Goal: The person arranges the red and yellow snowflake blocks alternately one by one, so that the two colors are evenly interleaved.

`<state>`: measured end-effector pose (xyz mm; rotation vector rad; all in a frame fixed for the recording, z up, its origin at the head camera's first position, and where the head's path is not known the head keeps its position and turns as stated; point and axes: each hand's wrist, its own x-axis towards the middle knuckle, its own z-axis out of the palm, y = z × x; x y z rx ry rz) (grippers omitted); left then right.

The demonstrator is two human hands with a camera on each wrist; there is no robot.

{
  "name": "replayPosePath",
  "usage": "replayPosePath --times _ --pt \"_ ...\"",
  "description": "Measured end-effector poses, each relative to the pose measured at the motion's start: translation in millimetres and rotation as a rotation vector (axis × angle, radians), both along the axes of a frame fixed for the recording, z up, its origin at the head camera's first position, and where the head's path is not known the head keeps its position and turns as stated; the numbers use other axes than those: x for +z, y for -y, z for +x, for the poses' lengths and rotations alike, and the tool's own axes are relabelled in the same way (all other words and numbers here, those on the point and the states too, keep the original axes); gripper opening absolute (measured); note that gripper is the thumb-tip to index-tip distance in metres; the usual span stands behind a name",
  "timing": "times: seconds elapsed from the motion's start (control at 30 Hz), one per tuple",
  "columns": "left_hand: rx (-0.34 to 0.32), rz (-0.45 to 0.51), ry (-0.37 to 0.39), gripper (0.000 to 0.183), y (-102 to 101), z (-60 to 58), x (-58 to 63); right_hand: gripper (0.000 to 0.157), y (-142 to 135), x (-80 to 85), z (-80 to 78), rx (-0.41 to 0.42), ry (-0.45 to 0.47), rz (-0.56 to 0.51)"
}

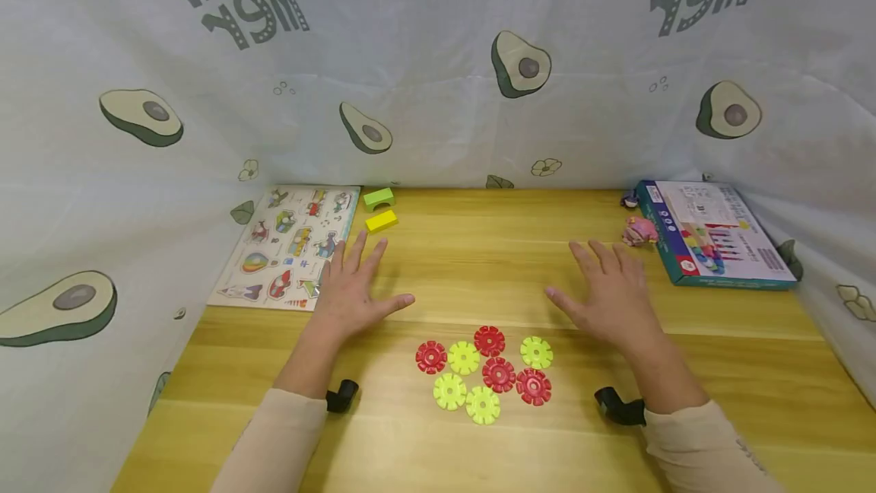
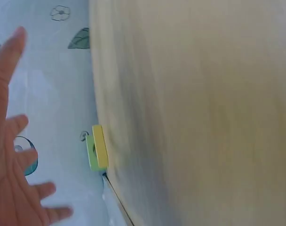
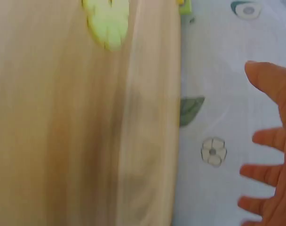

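Both hands are held with fingers spread, and neither holds anything. My left hand [image 1: 349,291] is over the table's left side, close to the sticker-like picture board [image 1: 274,249]. On the right, my right hand [image 1: 611,295] is over the wood, left of the flat box. Between and below the hands lies a loose group of flat notched discs, several red and several yellow-green, among them a red disc [image 1: 431,357] and a yellow-green disc [image 1: 537,353]. One yellow-green disc [image 3: 107,21] shows at the top of the right wrist view.
A green arch block [image 1: 379,198] and a yellow block [image 1: 381,221] sit at the back left. A boxed toy set [image 1: 718,234], a pink figure [image 1: 639,231] and a small purple figure [image 1: 630,199] are at the back right. A printed curtain [image 1: 438,59] hangs behind the table [image 1: 479,272].
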<state>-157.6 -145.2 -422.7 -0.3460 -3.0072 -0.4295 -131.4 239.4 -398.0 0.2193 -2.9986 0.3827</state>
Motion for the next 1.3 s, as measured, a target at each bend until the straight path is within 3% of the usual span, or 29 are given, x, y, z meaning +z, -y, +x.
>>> replayPosePath --times 0.17,0.37,0.47,0.6,0.73,0.9,1.07,1.3 --pt "-0.111 0.206 0.096 0.082 -9 3.3 1.3 0.073 27 -8.0 7.5 0.13 0.081 -0.175" --pt "-0.266 0.424 0.329 0.058 -25 3.8 -1.5 0.057 56 -19.2 13.6 0.259 0.248 -0.343" --pt "-0.339 0.482 0.48 0.048 -30 3.0 -4.8 0.052 69 -25.5 12.5 0.33 0.341 -0.382" --pt "-0.356 0.449 0.637 0.045 -34 7.3 -6.6 0.046 87 -31.8 11.0 0.466 0.406 -0.365" --pt "-0.383 0.326 0.644 0.049 -37 13.5 -5.0 0.043 100 -35.2 11.7 0.551 0.41 -0.325" --pt "-0.437 0.215 0.619 0.045 -40 16.9 -4.2 0.043 106 -39.0 11.8 0.574 0.407 -0.28" --pt "-0.472 0.185 0.618 0.04 -43 17.3 -6.5 0.042 107 -40.5 10.2 0.584 0.415 -0.276" --pt "-0.447 0.185 0.615 0.037 -44 18.9 -10.2 0.036 110 -41.0 9.5 0.551 0.424 -0.267"
